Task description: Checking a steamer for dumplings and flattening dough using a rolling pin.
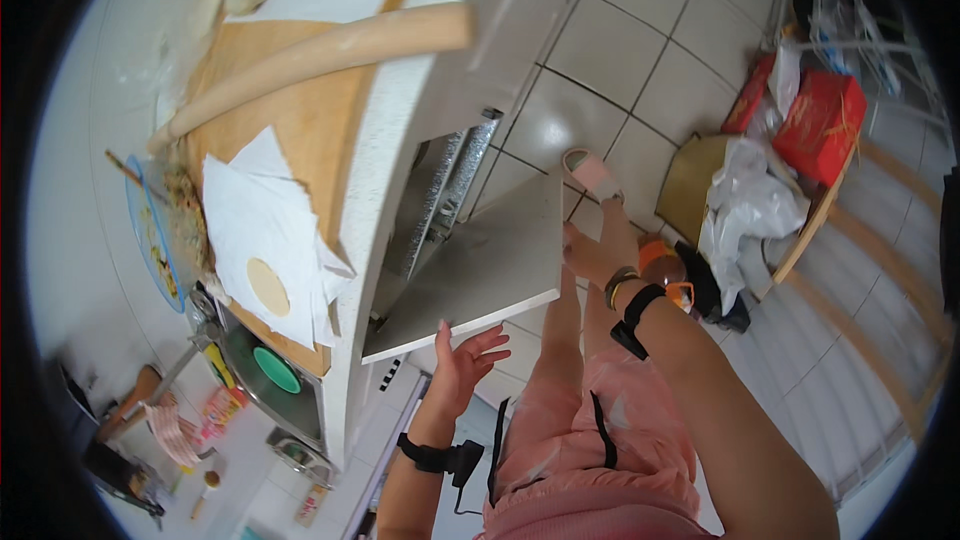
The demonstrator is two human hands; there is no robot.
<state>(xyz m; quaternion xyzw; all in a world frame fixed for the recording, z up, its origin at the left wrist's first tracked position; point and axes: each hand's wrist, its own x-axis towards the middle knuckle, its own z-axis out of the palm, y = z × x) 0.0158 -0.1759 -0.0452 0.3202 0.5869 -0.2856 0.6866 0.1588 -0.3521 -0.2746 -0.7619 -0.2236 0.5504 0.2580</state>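
Note:
A grey cabinet door (480, 265) stands swung out from under the white counter. My right hand (592, 258) is at its outer edge, fingers curled and partly hidden there. By the door's white top edge is my left hand (465, 365), palm up with fingers spread and its thumb close to the edge; it holds nothing. Inside the cabinet opening show shiny metal rails (450, 190). Both wrists wear black straps.
On the counter lie a wooden board (330, 175), a rolling pin (330, 60) and white paper sheets (255, 205) with a round dough piece (268, 286). A sink with a green bowl (276, 370) sits left. Right, red boxes (820, 130) and plastic bags (750, 205) crowd the tiled floor.

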